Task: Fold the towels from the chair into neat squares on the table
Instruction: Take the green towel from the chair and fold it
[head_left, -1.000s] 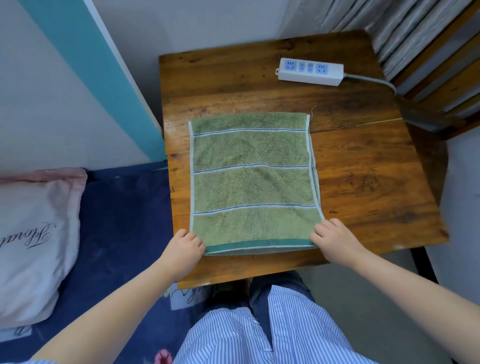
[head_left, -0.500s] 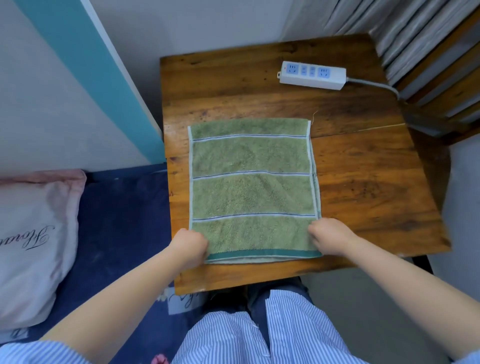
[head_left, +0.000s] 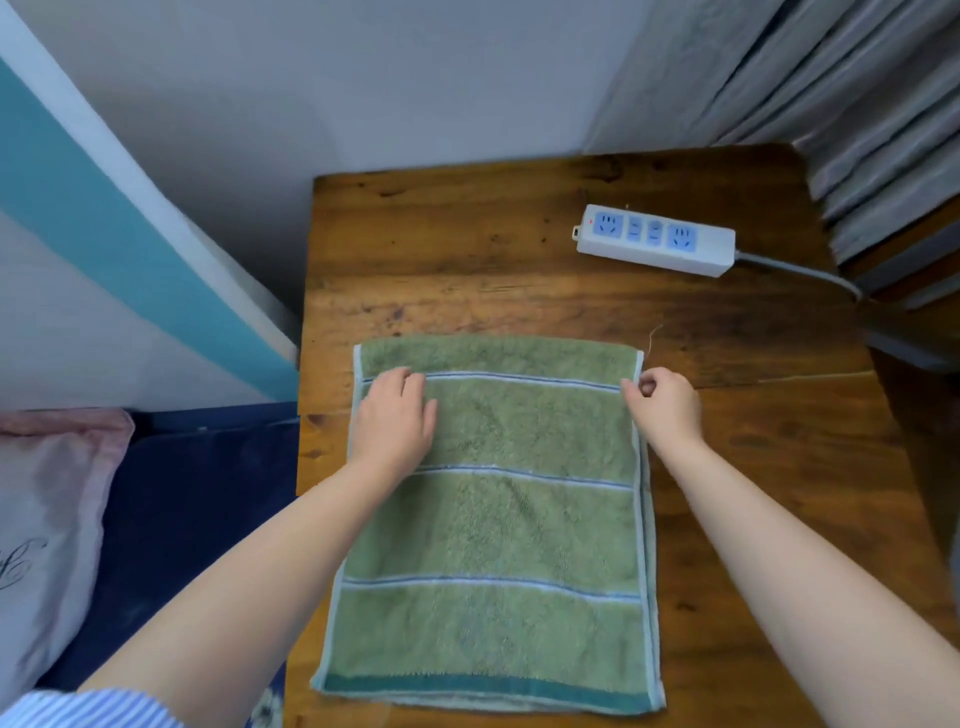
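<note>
A green towel (head_left: 498, 525) with pale blue stripes and a dark green hem lies flat, folded in layers, on the wooden table (head_left: 779, 519). My left hand (head_left: 395, 421) rests palm down on the towel's far left part, fingers straight. My right hand (head_left: 667, 405) is at the towel's far right edge, its fingers curled, the thumb and forefinger pinching the white border near the far corner.
A white power strip (head_left: 657, 247) with blue sockets lies at the table's far right, its cable running off to the right. Grey curtains (head_left: 831, 104) hang behind. A blue bed (head_left: 182, 519) with a pink pillow (head_left: 47, 545) is on the left.
Both hands have left the towel's near hem and moved to its far end. The left now lies flat on the cloth; the right pinches the far right edge. The camera has shifted forward.
</note>
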